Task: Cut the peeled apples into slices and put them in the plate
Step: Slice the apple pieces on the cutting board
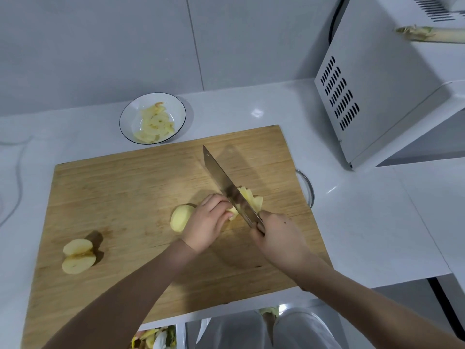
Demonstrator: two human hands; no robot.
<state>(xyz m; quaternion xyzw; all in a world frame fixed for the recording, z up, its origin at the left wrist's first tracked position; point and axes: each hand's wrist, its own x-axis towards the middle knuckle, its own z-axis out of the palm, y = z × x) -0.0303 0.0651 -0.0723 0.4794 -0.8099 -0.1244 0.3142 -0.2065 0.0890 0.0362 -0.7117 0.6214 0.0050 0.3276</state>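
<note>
On the wooden cutting board [141,197] my right hand [279,238] grips the handle of a cleaver [226,187]. Its blade stands in a peeled apple piece [232,212]. Cut slices [251,197] fan out to the right of the blade. My left hand [210,220] holds the uncut part with curled fingers pressed against the blade's left side. A peeled apple half [180,217] lies just left of that hand. Another peeled apple [76,255], split in two, sits near the board's left edge. A white plate [125,117] behind the board holds several slices.
A white microwave [387,96] stands at the back right on the white counter [364,222]. The board's metal handle [308,187] sticks out on its right side. Below the counter's front edge a bin with peelings [156,337] shows. A cable [17,177] lies at the far left.
</note>
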